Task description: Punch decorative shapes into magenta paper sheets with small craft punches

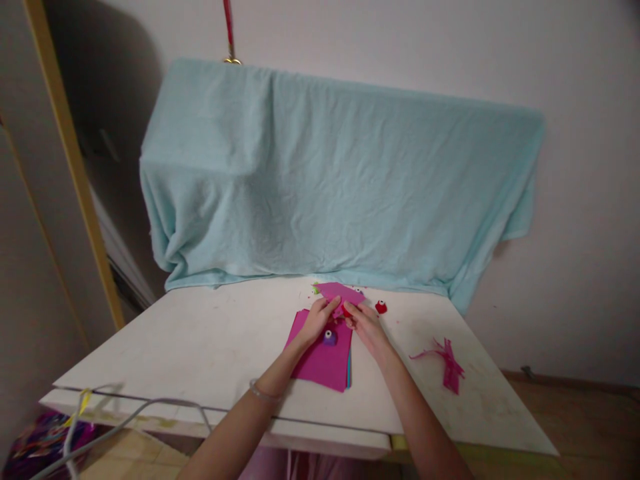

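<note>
My left hand (320, 320) pinches the near edge of a folded-looking pink paper sheet (335, 291), its thumb on top. From the other side my right hand (367, 327) is closed at the same sheet, with a small red thing (346, 311) at its fingertips, partly hidden. Below my hands lies a stack of coloured paper (320, 363), magenta on top with blue edges showing. On the stack, beside my left wrist, sits a small purple paper punch (329, 338) with a white round top. A similar red punch (381, 307) stands right of my right hand.
Behind the sheet is a green item (316, 289), partly covered. Cut pink paper scraps (450, 367) lie at the right of the white table (200, 340). A light blue towel (350, 180) hangs behind. A grey cable (150, 402) crosses the front left edge.
</note>
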`<control>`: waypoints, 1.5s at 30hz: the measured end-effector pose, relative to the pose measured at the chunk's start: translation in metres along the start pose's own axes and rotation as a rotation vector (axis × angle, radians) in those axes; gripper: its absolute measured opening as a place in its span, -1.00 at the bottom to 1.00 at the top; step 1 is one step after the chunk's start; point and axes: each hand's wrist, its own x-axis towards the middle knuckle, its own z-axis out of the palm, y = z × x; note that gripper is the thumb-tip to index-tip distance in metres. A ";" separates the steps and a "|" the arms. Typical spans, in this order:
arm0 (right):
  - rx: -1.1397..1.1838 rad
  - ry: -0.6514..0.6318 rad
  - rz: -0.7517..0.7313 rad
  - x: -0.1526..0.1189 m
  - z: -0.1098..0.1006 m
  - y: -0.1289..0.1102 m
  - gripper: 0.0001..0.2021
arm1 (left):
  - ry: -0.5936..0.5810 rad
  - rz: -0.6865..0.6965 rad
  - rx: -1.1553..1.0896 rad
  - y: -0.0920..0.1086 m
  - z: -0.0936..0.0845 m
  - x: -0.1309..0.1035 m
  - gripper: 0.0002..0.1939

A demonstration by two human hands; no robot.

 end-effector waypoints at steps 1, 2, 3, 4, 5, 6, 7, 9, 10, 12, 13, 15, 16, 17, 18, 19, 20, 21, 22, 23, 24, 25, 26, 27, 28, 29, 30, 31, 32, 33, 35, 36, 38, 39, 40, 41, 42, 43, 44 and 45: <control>-0.004 0.002 -0.001 0.000 0.000 0.000 -0.75 | 0.009 0.009 0.013 0.000 0.000 0.000 -0.52; -0.006 0.000 -0.001 0.000 0.000 0.000 -0.74 | 0.019 0.015 0.026 0.000 0.000 0.000 -0.52; -0.007 -0.005 -0.002 0.000 0.000 0.000 -0.74 | 0.030 0.018 0.038 -0.001 0.000 0.000 -0.52; -0.006 -0.013 -0.002 0.000 0.000 0.000 -0.74 | 0.036 0.019 0.046 -0.001 0.000 0.000 -0.52; -0.003 -0.021 0.000 0.000 0.000 0.000 -0.74 | 0.040 0.018 0.051 -0.001 0.000 0.000 -0.52; 0.002 -0.027 0.003 0.000 0.000 0.001 -0.74 | 0.039 0.017 0.056 -0.002 0.000 0.001 -0.53; 0.008 -0.030 0.007 0.000 0.000 0.001 -0.74 | 0.038 0.017 0.061 -0.003 0.000 0.001 -0.53; 0.020 -0.025 0.016 0.002 0.000 0.004 -0.74 | 0.029 0.015 0.066 -0.004 0.000 0.002 -0.52; 0.026 -0.019 0.020 0.002 -0.001 0.005 -0.75 | 0.021 0.013 0.065 -0.004 0.000 0.002 -0.51; 0.035 -0.009 0.025 0.004 -0.002 0.007 -0.75 | 0.007 0.007 0.058 -0.004 0.000 0.003 -0.50; 0.037 -0.004 0.025 0.004 -0.002 0.007 -0.75 | 0.002 0.004 0.054 -0.004 -0.001 0.003 -0.49; 0.035 0.003 0.023 0.004 -0.003 0.008 -0.75 | -0.002 0.003 0.046 -0.004 -0.001 0.002 -0.49; 0.035 0.004 0.019 0.004 -0.003 0.008 -0.76 | -0.003 0.005 0.044 -0.004 -0.001 0.002 -0.49; 0.034 0.006 0.015 0.004 -0.004 0.008 -0.76 | -0.006 0.006 0.043 -0.005 -0.001 0.002 -0.50; 0.034 0.007 0.014 0.004 -0.004 0.007 -0.76 | -0.010 0.004 0.043 -0.005 -0.001 0.001 -0.50; 0.034 0.007 0.016 0.004 -0.004 0.007 -0.76 | -0.013 0.000 0.042 -0.005 -0.001 0.001 -0.50; 0.034 0.009 0.019 0.004 -0.004 0.007 -0.76 | -0.017 -0.004 0.042 -0.005 -0.001 0.001 -0.50; 0.032 0.010 0.024 0.003 -0.004 0.006 -0.75 | -0.020 -0.007 0.040 -0.005 -0.001 0.001 -0.50; 0.030 0.011 0.027 0.003 -0.003 0.006 -0.75 | -0.025 -0.008 0.037 -0.005 -0.002 0.001 -0.50; 0.027 0.011 0.030 0.003 -0.003 0.005 -0.74 | -0.030 -0.007 0.034 -0.005 -0.002 0.001 -0.50; 0.025 0.010 0.032 0.003 -0.002 0.005 -0.73 | -0.037 -0.005 0.031 -0.005 -0.002 0.001 -0.50; 0.022 0.009 0.032 0.002 -0.002 0.004 -0.73 | -0.042 -0.005 0.030 -0.004 -0.002 0.001 -0.49; 0.021 0.010 0.032 0.002 -0.001 0.003 -0.72 | -0.042 -0.006 0.030 -0.004 -0.002 0.001 -0.49; 0.021 0.012 0.031 0.002 0.000 0.003 -0.72 | -0.037 -0.007 0.030 -0.004 -0.002 0.002 -0.49; 0.022 0.015 0.029 0.001 0.000 0.002 -0.72 | -0.032 -0.009 0.032 -0.005 -0.002 0.002 -0.48; 0.026 0.017 0.026 0.001 0.001 0.002 -0.71 | -0.029 -0.010 0.033 -0.005 -0.002 0.003 -0.48; 0.029 0.019 0.024 0.001 0.002 0.001 -0.71 | -0.031 -0.010 0.033 -0.006 -0.002 0.003 -0.47; 0.032 0.020 0.022 0.000 0.002 0.001 -0.70 | -0.035 -0.011 0.030 -0.007 -0.002 0.003 -0.47; 0.032 0.021 0.021 0.000 0.002 0.000 -0.70 | -0.043 -0.012 0.025 -0.008 -0.003 0.003 -0.48; 0.030 0.021 0.023 0.000 0.003 0.000 -0.69 | -0.054 -0.013 0.017 -0.009 -0.003 0.004 -0.48; 0.021 0.021 0.026 0.000 0.003 0.000 -0.69 | -0.070 -0.010 0.006 -0.011 -0.003 0.004 -0.49; 0.018 0.020 0.025 0.001 0.002 0.000 -0.68 | -0.073 -0.009 0.004 -0.012 -0.004 0.004 -0.50; 0.012 0.015 0.019 0.001 0.002 0.001 -0.69 | -0.066 -0.014 0.011 -0.012 -0.004 0.004 -0.50; 0.011 0.014 0.016 0.001 0.002 0.001 -0.69 | -0.059 -0.020 0.015 -0.012 -0.004 0.004 -0.49; 0.012 0.015 0.015 0.001 0.002 0.001 -0.69 | -0.053 -0.027 0.016 -0.012 -0.004 0.005 -0.49; 0.015 0.017 0.018 0.001 0.001 0.002 -0.69 | -0.052 -0.033 0.017 -0.012 -0.004 0.005 -0.49; 0.020 0.019 0.023 0.001 0.001 0.002 -0.69 | -0.055 -0.035 0.017 -0.012 -0.004 0.005 -0.49; 0.027 0.020 0.028 0.001 0.001 0.002 -0.69 | -0.060 -0.036 0.017 -0.012 -0.004 0.005 -0.49; 0.035 0.019 0.034 0.001 0.001 0.002 -0.69 | -0.064 -0.034 0.017 -0.011 -0.004 0.004 -0.49; 0.042 0.016 0.037 0.001 0.001 0.001 -0.70 | -0.067 -0.031 0.018 -0.011 -0.004 0.004 -0.49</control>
